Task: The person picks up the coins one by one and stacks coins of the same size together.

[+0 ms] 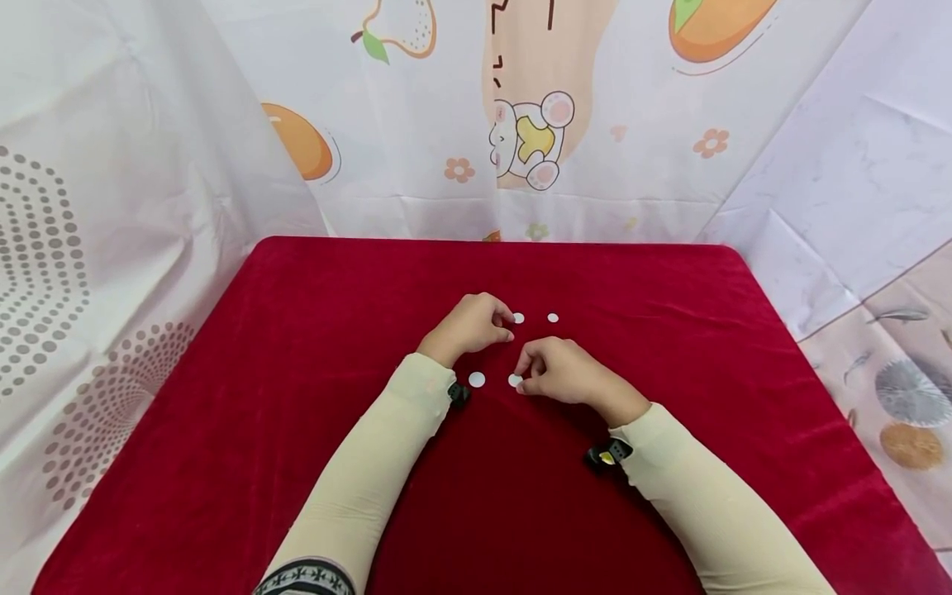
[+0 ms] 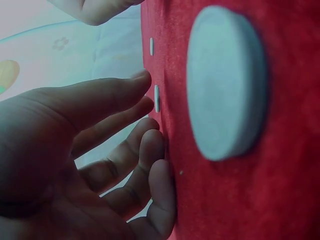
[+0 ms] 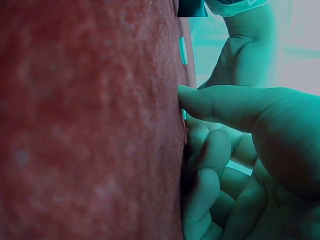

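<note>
Several small, flat white discs lie on the red cloth. My left hand (image 1: 476, 321) is beside the far left disc (image 1: 519, 318), its fingertips at that disc's left edge. In the left wrist view its thumb and fingers (image 2: 122, 155) are spread apart with nothing gripped. My right hand (image 1: 563, 370) pinches the near right disc (image 1: 514, 380) between thumb and forefinger, down on the cloth. The right wrist view has the thumb (image 3: 215, 104) covering most of that disc. Close to my left wrist lies the near left disc (image 1: 477, 379), large in the left wrist view.
A far right disc (image 1: 553, 317) lies beyond my right hand. Red velvet cloth (image 1: 335, 314) covers the table. Printed white curtains (image 1: 416, 124) hang behind it and along both sides. A small black device (image 1: 610, 453) is strapped at each wrist.
</note>
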Action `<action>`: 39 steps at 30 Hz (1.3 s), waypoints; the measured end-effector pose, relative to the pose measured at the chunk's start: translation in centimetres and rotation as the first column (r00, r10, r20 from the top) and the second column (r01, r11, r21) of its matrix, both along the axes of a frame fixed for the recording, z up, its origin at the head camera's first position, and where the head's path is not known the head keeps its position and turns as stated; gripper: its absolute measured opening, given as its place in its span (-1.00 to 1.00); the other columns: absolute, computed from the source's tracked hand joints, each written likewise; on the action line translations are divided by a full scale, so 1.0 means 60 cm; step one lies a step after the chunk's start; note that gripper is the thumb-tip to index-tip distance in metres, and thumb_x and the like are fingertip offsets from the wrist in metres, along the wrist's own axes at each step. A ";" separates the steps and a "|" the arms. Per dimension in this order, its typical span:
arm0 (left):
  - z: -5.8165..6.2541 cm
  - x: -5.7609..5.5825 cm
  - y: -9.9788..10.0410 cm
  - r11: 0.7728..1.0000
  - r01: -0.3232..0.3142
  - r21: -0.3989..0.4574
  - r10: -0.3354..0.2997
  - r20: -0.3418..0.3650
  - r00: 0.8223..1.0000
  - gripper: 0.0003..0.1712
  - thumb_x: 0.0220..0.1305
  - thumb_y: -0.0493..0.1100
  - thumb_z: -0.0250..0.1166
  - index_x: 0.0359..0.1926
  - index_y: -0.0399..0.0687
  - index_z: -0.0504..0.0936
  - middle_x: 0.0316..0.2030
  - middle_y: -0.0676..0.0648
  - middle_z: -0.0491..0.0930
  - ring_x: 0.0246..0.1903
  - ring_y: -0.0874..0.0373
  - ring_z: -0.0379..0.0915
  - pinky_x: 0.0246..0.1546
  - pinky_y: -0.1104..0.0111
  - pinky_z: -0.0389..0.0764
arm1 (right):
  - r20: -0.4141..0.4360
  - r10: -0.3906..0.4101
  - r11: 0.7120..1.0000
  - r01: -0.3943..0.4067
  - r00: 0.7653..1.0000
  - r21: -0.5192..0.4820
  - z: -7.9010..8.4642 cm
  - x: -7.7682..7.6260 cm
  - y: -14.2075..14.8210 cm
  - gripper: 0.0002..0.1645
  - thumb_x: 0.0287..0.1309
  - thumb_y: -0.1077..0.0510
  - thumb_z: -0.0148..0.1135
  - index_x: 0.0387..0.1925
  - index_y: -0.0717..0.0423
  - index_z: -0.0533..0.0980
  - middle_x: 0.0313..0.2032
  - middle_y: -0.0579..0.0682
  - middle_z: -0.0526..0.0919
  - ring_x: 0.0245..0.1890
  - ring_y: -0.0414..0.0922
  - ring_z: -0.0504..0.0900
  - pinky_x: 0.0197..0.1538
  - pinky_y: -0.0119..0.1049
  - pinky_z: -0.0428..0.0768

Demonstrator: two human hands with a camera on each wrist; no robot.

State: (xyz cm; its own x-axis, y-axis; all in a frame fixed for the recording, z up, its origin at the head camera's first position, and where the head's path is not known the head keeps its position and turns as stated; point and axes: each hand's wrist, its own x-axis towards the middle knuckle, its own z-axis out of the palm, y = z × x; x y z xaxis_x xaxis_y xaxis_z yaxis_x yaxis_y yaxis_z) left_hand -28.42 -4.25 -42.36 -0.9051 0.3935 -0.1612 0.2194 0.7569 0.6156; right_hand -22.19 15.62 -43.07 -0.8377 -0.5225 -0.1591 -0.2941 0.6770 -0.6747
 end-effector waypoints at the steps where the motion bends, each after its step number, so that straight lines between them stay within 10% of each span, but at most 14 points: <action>1: 0.000 0.000 0.000 1.000 0.005 -0.002 -0.005 0.005 1.000 -0.67 0.31 -0.11 0.47 0.09 0.04 0.77 -0.31 0.01 0.67 -0.34 0.10 0.56 -0.30 0.35 0.60 | -0.004 0.000 1.000 0.000 1.000 0.001 -0.001 -0.001 0.000 -0.86 0.11 0.13 0.55 -0.30 -0.06 0.70 -0.60 -0.12 0.64 -0.60 -0.22 0.52 -0.43 -0.31 0.52; 39: 0.000 0.003 0.004 0.999 0.032 -0.036 -0.031 0.017 0.999 -0.78 0.30 -0.14 0.47 -0.03 0.07 0.79 -0.29 -0.01 0.64 -0.30 0.08 0.55 -0.27 0.33 0.61 | -0.019 -0.001 1.000 0.001 1.000 0.004 -0.006 -0.003 0.002 -0.84 0.11 0.11 0.52 -0.29 -0.08 0.66 -0.60 -0.11 0.60 -0.61 -0.19 0.51 -0.41 -0.26 0.52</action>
